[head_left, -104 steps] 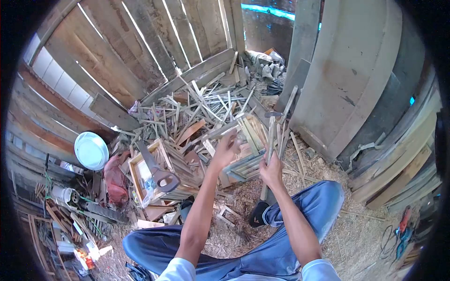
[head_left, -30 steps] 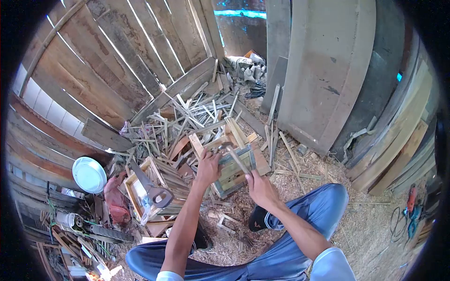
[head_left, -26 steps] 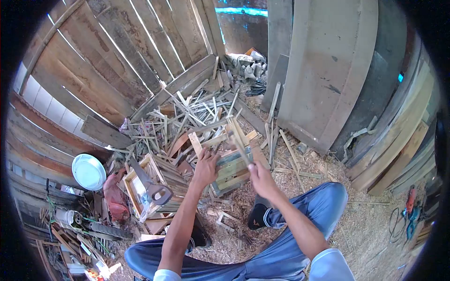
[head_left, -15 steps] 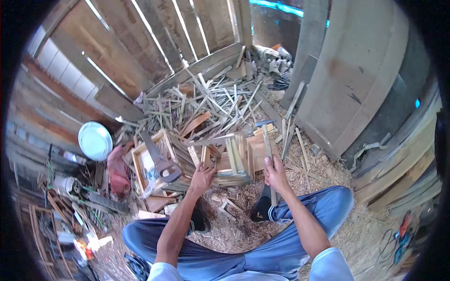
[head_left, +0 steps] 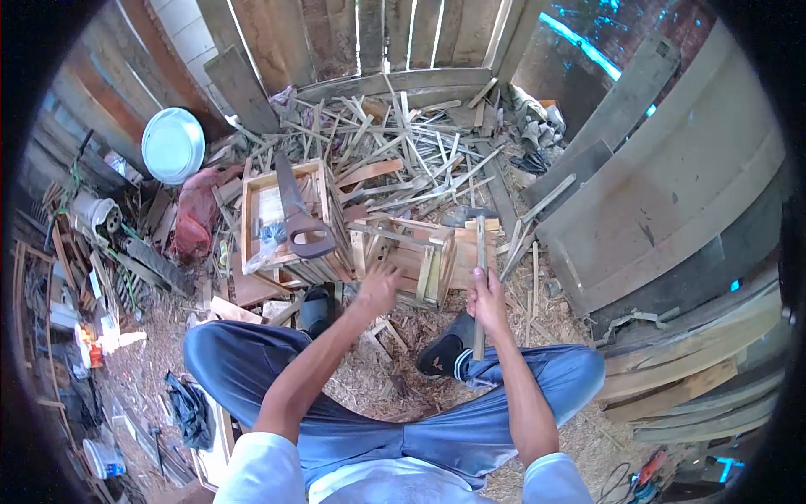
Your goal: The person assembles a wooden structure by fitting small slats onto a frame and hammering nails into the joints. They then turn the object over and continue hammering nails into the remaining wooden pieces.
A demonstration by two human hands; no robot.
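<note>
My right hand point(head_left: 487, 301) is wrapped round a narrow wooden strip point(head_left: 481, 244) that stands nearly upright in view. My left hand point(head_left: 378, 290) is at the near left edge of a small wooden frame box point(head_left: 411, 256); its fingers are blurred, and whether they hold anything is unclear. Left of that box stands a stack of wooden frames point(head_left: 248, 220) with a handsaw point(head_left: 295, 210) lying across its top. A flat board point(head_left: 464, 267) lies between the frame box and my right hand.
Loose wood strips point(head_left: 420, 151) are heaped by the plank wall. A white basin point(head_left: 173, 146) and a red bag point(head_left: 197, 214) are at left. A large panel point(head_left: 646, 193) leans at right. Wood offcuts point(head_left: 388, 336) lie between my feet.
The view has shifted, so the boxes appear higher. My left hand has moved off the top of the frame box towards its near edge. My right hand still grips the strip.
</note>
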